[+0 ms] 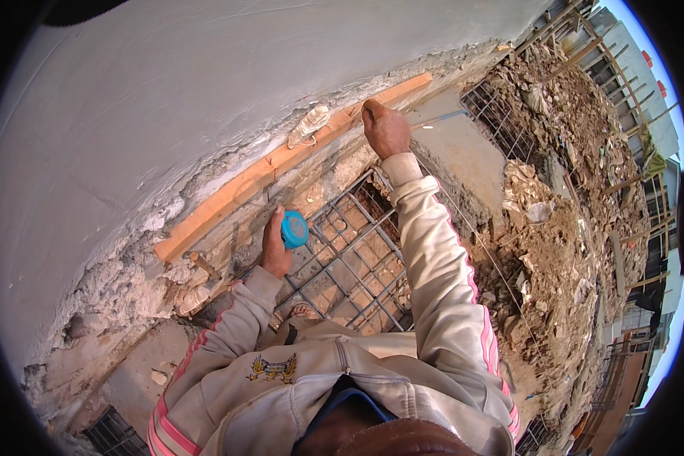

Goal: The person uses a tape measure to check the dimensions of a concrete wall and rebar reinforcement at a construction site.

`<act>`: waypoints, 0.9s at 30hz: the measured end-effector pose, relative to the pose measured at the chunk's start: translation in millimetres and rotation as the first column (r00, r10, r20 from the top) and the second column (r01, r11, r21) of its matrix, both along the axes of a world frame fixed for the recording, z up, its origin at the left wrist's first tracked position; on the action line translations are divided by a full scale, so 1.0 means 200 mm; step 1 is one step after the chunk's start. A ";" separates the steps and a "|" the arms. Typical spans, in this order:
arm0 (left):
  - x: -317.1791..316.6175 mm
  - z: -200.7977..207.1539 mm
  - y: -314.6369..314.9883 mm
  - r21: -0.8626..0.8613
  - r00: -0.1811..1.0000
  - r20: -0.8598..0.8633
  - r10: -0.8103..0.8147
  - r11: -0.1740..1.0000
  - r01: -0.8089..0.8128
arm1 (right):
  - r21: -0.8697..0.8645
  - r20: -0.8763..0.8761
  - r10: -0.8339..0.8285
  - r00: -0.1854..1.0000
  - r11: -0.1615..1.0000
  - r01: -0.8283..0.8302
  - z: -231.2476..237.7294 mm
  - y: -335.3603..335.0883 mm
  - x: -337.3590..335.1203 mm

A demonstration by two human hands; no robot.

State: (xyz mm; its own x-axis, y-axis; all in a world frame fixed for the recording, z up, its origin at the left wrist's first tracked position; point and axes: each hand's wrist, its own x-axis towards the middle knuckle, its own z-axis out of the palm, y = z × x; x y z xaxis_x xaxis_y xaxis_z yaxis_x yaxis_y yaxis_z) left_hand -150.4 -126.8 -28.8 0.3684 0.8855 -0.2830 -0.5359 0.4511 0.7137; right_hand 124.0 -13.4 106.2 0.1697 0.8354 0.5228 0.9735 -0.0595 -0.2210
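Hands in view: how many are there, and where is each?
2: the left hand holds a rounded blue case; the right hand is at the wooden plank, fingers partly hidden. No others show.

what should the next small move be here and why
Probably raise the round blue tape measure to the long orange-brown wooden plank: the left hand holds it just short of the plank, with no drawn-out tape visible, while the curled right hand is at the plank's upper-right stretch.
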 end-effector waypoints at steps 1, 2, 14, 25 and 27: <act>-0.01 0.00 -0.01 -0.010 1.000 -0.018 0.006 1.000 -0.006 | 0.006 -0.017 -0.006 1.000 1.000 0.007 -0.01 0.00 0.00; -0.01 -0.01 -0.01 -0.007 1.000 -0.020 0.005 1.000 -0.005 | 0.011 -0.034 -0.013 0.999 1.000 0.013 -0.02 0.00 0.01; 0.04 -0.12 -0.10 0.016 0.997 -0.057 -0.057 0.998 0.058 | 0.005 -0.051 0.039 0.998 0.999 -0.038 0.05 0.00 -0.02; 0.01 -0.11 -0.16 0.031 0.995 -0.100 -0.018 0.999 0.021 | 0.146 -0.218 0.041 0.975 0.989 -0.009 -0.04 0.06 0.04; 0.00 -0.11 -0.16 0.021 0.994 -0.104 -0.026 0.999 0.028 | 0.130 -0.211 0.038 0.977 0.991 -0.011 -0.03 0.04 0.03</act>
